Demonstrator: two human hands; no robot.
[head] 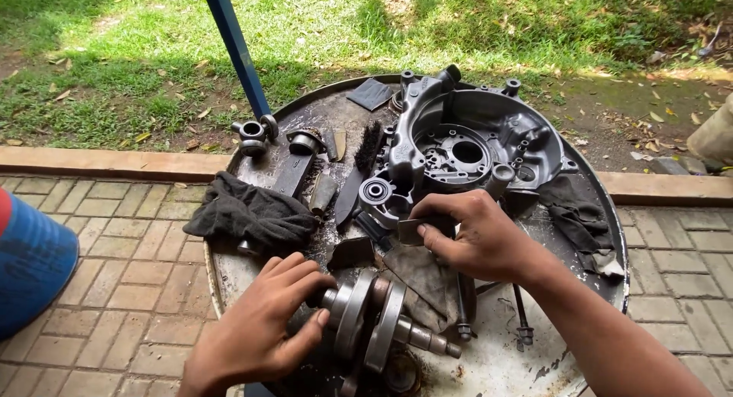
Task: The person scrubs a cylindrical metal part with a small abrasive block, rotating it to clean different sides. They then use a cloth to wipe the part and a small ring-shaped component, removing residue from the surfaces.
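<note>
Plainly, we have the crankshaft (pixel 374 321) lying on its side on the round bench (pixel 595 214), at the near edge, below the crankcase (pixel 466 145). Our left hand (pixel 263 321) wraps its fingers around the shaft's left stub, steadying it. Our right hand (pixel 477 233) sits just below the crankcase, its fingers pinched on a small flat dark piece (pixel 416 229), perhaps abrasive sheet; we cannot tell for sure. We judge the main risk to be the crankshaft rolling: it rests on round webs near the bench rim, and if the left grip slackens it could roll off toward the brick floor (pixel 99 275). The thin piece could also slip from greasy fingers. Left of the crankcase lie a wire brush (pixel 368 146), a dark rag (pixel 248 210) and small round fittings (pixel 252 136); another rag (pixel 576 210) lies to its right. Below the crankcase, long bolts (pixel 521 317) and a cloth (pixel 424 279) crowd the space beside the crankshaft, so turning it freely would catch them. A blue post (pixel 237 50) rises left of the crankcase.
</note>
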